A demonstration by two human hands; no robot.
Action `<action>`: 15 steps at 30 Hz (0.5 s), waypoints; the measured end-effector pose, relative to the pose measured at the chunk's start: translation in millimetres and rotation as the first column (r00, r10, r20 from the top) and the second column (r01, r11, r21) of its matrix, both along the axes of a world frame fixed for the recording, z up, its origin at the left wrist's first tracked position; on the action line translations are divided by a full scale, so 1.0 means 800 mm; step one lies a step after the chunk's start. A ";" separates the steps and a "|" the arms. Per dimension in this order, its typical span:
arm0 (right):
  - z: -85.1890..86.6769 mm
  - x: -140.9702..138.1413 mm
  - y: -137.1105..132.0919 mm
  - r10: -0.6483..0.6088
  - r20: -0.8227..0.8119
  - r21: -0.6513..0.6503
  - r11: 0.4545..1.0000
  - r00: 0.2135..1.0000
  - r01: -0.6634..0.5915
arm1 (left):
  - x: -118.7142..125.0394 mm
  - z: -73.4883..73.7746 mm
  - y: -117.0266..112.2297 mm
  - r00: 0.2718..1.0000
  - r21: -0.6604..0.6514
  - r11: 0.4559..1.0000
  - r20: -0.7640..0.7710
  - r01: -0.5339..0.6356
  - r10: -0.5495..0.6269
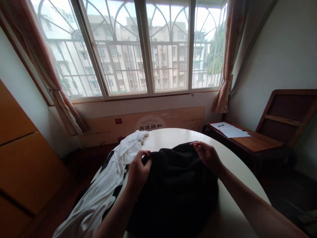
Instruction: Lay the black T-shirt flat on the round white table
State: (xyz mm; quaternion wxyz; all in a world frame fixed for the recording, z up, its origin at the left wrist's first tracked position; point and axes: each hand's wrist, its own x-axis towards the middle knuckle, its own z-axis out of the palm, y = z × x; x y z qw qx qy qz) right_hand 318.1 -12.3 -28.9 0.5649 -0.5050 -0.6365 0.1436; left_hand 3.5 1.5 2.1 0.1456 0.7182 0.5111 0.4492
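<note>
Round white table (232, 201); black garment (173, 191) heaped under both hands, white garment (109, 178) left of left-hand grip.

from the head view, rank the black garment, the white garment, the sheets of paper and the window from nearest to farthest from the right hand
1. Black garment: the right hand rests on its far edge on the round table.
2. White garment: left of it, past the left hand.
3. Sheets of paper: on the wooden side table, right and farther back.
4. Window: on the far wall.

Two hands, left (137, 173) and right (208, 155), one black garment (173, 191), one white garment (109, 181), one round table (235, 205), two paper sheets (231, 130)
</note>
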 end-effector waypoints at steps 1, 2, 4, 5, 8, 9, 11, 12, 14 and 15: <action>0.004 -0.009 -0.006 0.057 0.080 -0.012 0.998 0.995 -0.056 | -0.006 0.000 0.005 0.998 -0.038 0.997 -0.020 -0.062 0.061; 0.007 -0.016 -0.011 0.116 0.156 -0.038 0.993 0.981 -0.111 | -0.012 0.000 0.011 0.993 -0.090 0.990 -0.054 -0.113 0.109; 0.013 -0.027 -0.020 0.231 0.289 -0.121 0.972 0.929 -0.204 | -0.023 0.000 0.022 0.985 -0.238 0.961 -0.128 -0.140 0.112; 0.016 -0.031 -0.023 0.274 0.343 -0.153 0.960 0.898 -0.235 | -0.027 0.001 0.027 0.989 -0.313 0.945 -0.138 -0.098 0.056; 0.025 -0.047 -0.036 0.343 0.424 -0.183 0.939 0.838 -0.292 | -0.026 0.004 0.028 0.985 -0.434 0.887 0.004 0.158 -0.173; 0.027 -0.053 -0.041 0.365 0.424 -0.186 0.931 0.829 -0.314 | -0.022 0.007 0.022 0.970 -0.436 0.867 0.093 0.241 -0.223; 0.029 -0.067 -0.051 0.440 0.365 -0.215 0.897 0.820 -0.386 | -0.009 0.014 0.001 0.922 -0.409 0.834 0.271 0.371 -0.277; 0.028 -0.072 -0.056 0.493 0.305 -0.243 0.867 0.815 -0.434 | -0.002 0.019 -0.013 0.893 -0.378 0.826 0.339 0.418 -0.297; 0.025 -0.080 -0.063 0.582 0.135 -0.308 0.794 0.802 -0.524 | 0.011 0.029 -0.044 0.844 -0.289 0.823 0.394 0.489 -0.363; 0.023 -0.081 -0.064 0.601 0.038 -0.333 0.761 0.798 -0.557 | 0.017 0.033 -0.059 0.827 -0.243 0.819 0.380 0.521 -0.413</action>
